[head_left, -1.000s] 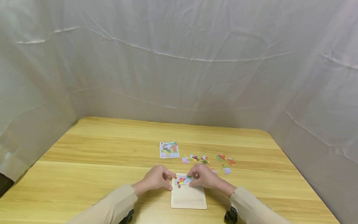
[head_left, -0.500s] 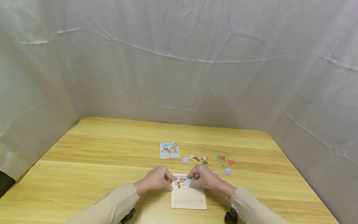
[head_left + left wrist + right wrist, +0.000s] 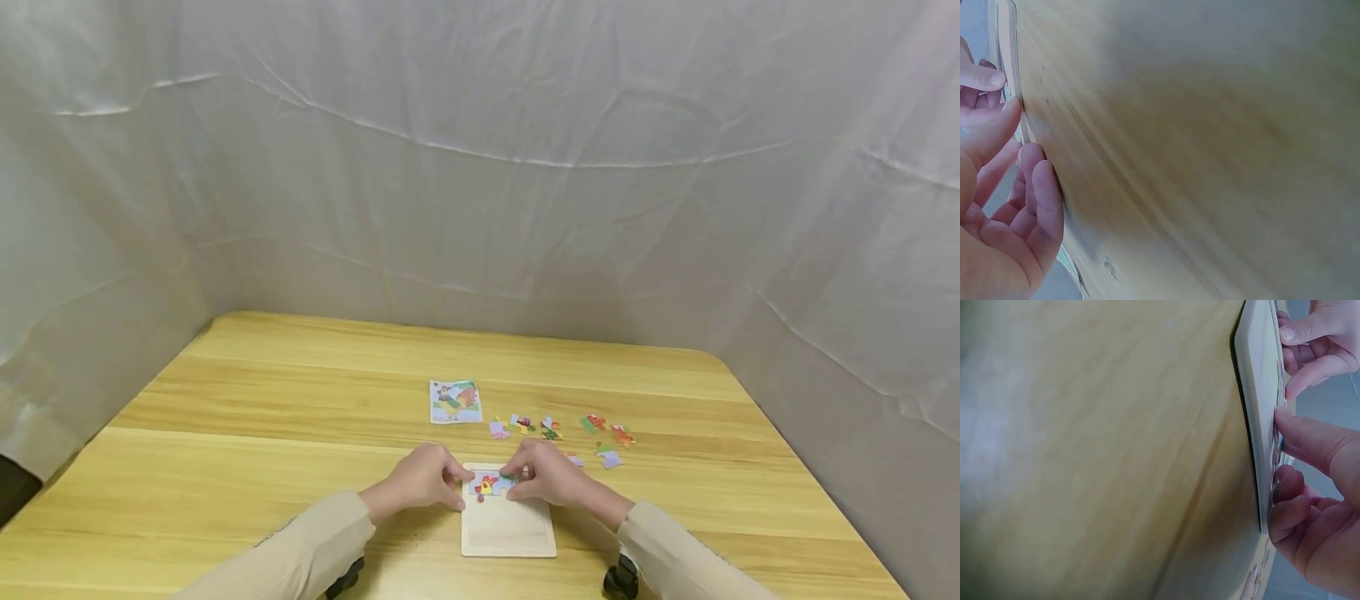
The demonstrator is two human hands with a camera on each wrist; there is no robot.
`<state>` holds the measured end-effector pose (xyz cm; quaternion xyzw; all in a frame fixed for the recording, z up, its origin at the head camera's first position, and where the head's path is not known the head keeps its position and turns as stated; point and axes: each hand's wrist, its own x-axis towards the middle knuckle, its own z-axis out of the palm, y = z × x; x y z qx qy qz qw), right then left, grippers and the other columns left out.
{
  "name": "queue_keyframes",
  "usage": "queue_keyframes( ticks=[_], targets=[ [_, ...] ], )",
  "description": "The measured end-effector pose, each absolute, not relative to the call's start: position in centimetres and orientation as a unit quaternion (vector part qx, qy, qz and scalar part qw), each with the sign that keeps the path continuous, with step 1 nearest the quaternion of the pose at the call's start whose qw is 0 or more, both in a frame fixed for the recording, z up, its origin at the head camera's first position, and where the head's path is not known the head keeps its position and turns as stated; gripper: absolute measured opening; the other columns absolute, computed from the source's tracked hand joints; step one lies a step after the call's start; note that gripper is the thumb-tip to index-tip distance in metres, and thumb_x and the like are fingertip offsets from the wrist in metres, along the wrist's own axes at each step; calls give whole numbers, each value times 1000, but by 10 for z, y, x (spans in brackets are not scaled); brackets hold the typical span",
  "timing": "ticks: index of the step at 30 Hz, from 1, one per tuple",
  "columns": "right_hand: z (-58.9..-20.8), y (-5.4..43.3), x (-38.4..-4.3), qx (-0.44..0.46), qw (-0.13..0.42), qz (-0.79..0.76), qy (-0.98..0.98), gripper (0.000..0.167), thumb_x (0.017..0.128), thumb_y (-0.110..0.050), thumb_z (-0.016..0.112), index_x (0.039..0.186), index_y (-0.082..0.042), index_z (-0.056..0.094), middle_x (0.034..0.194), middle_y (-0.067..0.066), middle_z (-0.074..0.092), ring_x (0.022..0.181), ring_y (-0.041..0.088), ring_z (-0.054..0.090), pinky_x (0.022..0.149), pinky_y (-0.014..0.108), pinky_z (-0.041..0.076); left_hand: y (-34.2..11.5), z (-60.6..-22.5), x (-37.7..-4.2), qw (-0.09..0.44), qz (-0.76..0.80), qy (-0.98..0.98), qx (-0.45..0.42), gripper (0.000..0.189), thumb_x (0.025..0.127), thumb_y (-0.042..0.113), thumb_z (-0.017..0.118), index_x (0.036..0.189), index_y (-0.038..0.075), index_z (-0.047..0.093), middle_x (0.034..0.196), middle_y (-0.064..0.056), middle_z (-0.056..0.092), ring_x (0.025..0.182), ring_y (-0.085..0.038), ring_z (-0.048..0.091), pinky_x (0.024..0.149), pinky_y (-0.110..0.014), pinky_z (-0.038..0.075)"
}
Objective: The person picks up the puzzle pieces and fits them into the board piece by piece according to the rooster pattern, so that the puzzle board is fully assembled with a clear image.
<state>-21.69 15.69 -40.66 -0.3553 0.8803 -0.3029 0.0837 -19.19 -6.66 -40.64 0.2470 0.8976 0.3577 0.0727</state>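
Light-blue-and-green jigsaw piece [image 3: 505, 485], pinched in our right hand [image 3: 546, 475], inside the far end of a pale rectangular wooden tray [image 3: 508, 533], left rim held by our left hand [image 3: 418, 478], multicoloured loose pieces [image 3: 551, 434] and square rooster picture [image 3: 455, 402] beyond, yellow wood-grain table [image 3: 262, 467].

Pale grey creased sheeting [image 3: 480, 225] hangs behind and on both sides of yellow wood-grain bench [image 3: 285, 375], far corners rounded.

the left hand [image 3: 422, 477] and right hand [image 3: 547, 473] face each other, fingers [image 3: 1049, 200] bent, forearms [image 3: 288, 546] angled inward.
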Motion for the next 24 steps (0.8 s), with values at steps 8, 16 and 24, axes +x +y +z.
queue_keyframes(
  ticks=[8, 16, 24],
  targets=[
    [-409, 155, -219, -377, 80, -292, 875, 23, 73, -13, 73, 90, 1, 69, 73, -3, 52, 61, 5, 42, 53, 19, 40, -66, -407, -193, 77, 356, 899, 245, 33, 62, 10, 80, 93, 4, 70, 50, 7, 46, 45, -3, 34, 41, -17, 26],
    [-412, 152, -222, -374, 67, -290, 878, 16, 70, -16, 75, 79, -3, 71, 68, -7, 50, 60, 6, 40, 53, 19, 37, -66, -406, -194, 86, 357, 899, 239, 32, 63, 9, 79, 93, 4, 70, 51, 7, 47, 45, -4, 33, 41, -17, 26],
    [-412, 150, -222, -353, 59, -304, 883, 15, 69, -18, 76, 77, -6, 70, 70, -7, 52, 62, 6, 42, 54, 20, 39, -66, -406, -194, 92, 362, 898, 233, 33, 62, 9, 79, 93, 4, 70, 50, 7, 46, 44, -4, 33, 41, -17, 25]
  ],
)
